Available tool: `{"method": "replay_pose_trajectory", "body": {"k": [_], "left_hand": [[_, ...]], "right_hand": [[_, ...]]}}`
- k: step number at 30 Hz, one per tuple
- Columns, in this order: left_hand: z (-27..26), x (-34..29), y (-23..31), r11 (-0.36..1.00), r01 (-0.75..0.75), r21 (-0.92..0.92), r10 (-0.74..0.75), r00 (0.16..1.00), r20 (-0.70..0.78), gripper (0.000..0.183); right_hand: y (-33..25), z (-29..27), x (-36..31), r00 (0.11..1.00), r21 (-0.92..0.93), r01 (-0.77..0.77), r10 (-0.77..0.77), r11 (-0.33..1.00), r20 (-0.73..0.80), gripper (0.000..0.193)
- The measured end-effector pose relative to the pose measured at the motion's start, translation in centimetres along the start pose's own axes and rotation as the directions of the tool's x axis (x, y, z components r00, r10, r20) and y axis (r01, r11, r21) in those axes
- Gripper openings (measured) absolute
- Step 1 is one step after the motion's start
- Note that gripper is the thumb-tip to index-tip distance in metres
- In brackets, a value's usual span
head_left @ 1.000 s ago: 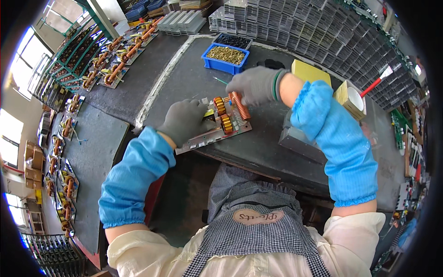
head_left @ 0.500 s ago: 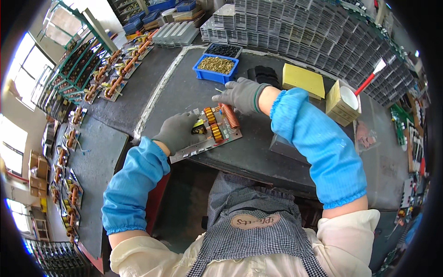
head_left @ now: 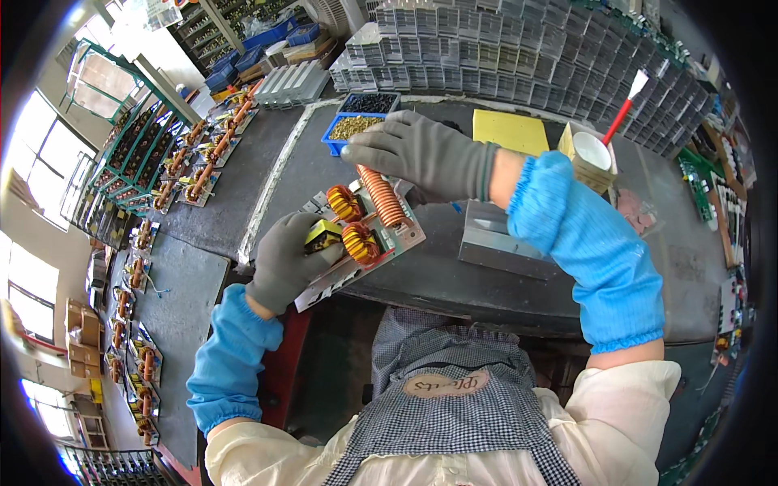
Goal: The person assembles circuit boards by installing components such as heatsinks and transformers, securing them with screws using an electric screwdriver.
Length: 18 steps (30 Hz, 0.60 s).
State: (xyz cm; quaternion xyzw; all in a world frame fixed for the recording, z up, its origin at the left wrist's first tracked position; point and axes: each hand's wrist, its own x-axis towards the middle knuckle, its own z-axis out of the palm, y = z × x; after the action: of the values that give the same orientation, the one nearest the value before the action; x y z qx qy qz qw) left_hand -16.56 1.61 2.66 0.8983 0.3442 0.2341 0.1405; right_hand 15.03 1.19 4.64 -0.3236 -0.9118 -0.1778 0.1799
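A circuit board (head_left: 403,237) with a copper coil (head_left: 381,198), two yellow-and-copper ring coils (head_left: 359,243) and a small yellow-and-black transformer (head_left: 323,236) tilts over the near edge of the dark workbench. My left hand (head_left: 290,257), in a grey glove, is closed around the board's left side, with its fingers at the transformer. Gloved likewise, my right hand (head_left: 425,155) bends over the far end of the copper coil, fingers together. Its thumb side is partly hidden by the board's far right edge, where it seems to grip.
Beyond the board sit a blue bin of brass-coloured small parts (head_left: 353,128) and a bin of black parts (head_left: 369,103). Rightward are a yellow block (head_left: 509,132), a red-handled brush (head_left: 624,109), a box with a white pot (head_left: 592,151) and a grey metal piece (head_left: 504,243). Stacked grey pieces (head_left: 454,57) line the back.
The board looks larger and more tilted, lifted off the bench. My right hand has come up and left over the coil's far end. The whole view has shifted slightly.
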Motion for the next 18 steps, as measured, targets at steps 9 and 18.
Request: {"method": "replay_pose_trajectory", "body": {"k": [9,18], "left_hand": [[-8.0,3.8,11.8,0.923,-0.285,-0.258,0.311,0.948,0.068,0.05],[-6.4,11.7,13.4,0.199,0.286,-0.937,0.593,0.726,0.348,0.125]], "right_hand": [[-4.7,-15.1,-2.5,0.805,-0.243,0.212,-0.31,0.947,-0.506,0.052],[-10.5,-20.6,-17.6,0.595,0.569,-0.445,0.703,0.691,-0.388,0.077]]}}
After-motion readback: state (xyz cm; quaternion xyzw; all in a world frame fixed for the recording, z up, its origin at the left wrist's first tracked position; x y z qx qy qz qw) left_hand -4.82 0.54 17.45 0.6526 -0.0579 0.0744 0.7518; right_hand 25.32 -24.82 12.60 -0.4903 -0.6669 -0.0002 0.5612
